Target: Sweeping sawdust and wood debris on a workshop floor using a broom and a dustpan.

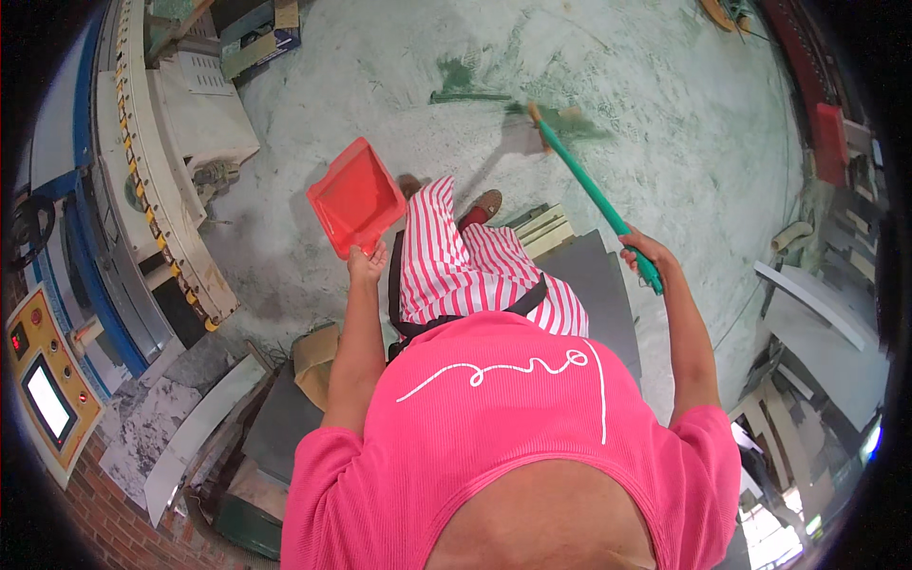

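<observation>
My left hand [367, 260] grips the lower edge of a red dustpan [359, 198], holding it out beside my left leg, its open tray facing up. A long green-handled broom [587, 182] is in my right hand [648, 251], with the fingers wrapped near the handle's upper end. The handle slants away to the far left. Its brownish head is seen nearly edge-on at the far end, close to a dark green patch [579, 123] on the floor. I cannot tell whether the bristles touch the floor. Dustpan and broom are well apart.
A large machine [157, 190] with a yellow-and-black striped edge and a control panel [47, 399] stands on the left. A thin dark bar [470, 97] lies on the dusty floor ahead. Grey boards [598, 285] sit by my legs, and stacked panels [817, 323] line the right.
</observation>
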The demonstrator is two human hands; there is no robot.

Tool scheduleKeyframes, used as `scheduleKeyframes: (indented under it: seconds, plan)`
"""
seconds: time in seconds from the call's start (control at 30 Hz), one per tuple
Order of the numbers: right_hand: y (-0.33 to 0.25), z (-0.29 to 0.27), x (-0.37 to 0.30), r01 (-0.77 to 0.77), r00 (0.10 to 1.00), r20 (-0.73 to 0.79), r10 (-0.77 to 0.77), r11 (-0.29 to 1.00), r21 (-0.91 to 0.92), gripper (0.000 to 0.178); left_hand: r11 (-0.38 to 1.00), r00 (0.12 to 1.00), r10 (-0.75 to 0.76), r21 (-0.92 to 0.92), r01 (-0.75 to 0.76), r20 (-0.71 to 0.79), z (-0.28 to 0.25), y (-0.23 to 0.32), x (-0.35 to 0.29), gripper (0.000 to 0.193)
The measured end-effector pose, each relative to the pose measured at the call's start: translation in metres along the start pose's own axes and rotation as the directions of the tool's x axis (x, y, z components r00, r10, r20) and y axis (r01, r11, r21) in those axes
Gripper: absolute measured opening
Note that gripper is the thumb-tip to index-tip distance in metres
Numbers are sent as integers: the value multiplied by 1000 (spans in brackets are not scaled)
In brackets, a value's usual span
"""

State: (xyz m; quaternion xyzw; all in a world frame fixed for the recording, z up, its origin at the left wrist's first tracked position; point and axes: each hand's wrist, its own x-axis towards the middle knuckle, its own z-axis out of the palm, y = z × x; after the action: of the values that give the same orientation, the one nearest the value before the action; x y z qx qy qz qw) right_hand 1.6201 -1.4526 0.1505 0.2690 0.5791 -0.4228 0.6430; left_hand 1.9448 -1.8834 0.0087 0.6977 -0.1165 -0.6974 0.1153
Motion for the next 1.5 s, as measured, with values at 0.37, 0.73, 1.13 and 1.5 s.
scheduleKeyframes:
  seconds: [0.37,0.73,1.13,1.5]
  plan:
    - [25,51,35,-198,954,229,192,980,1,46,996,998,-31,78,35,-53,-14,25,9,34]
    - [-17,17,7,-78,997,-10,79,996,37,49,1000,1000,-10,25,10,-14,44,67,10,32]
    - [-121,187,84,-39,889,455,48,999,-29,41,999,999,33,4,-33,15,60,130,11,32]
    - [-187,351,227,-241,857,494,148,962,130,19,999,997,16,45,-12,-81,46,188,20,33]
